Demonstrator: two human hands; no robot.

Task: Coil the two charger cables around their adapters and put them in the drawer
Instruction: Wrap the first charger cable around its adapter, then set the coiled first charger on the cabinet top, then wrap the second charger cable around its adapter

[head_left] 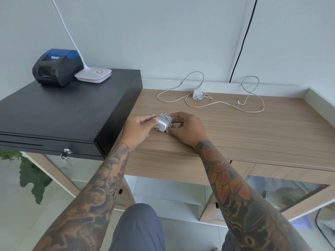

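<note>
A white adapter (162, 124) with its grey cable wound around it is held just above the wooden desk (244, 129). My left hand (138, 128) grips its left end, prongs facing me. My right hand (188, 130) pinches the wound cable on its right side. A second white adapter (197, 94) lies at the back of the desk, its long pale cable (226, 103) spread in loose loops to both sides. The wooden drawer front (282, 171) under the desk edge at the right is closed.
A black cash drawer box (63, 113) with a key in its lock sits on the desk's left part. On it stand a black and blue receipt printer (56, 67) and a white lamp base (93, 74). A black cord (243, 42) hangs down the wall.
</note>
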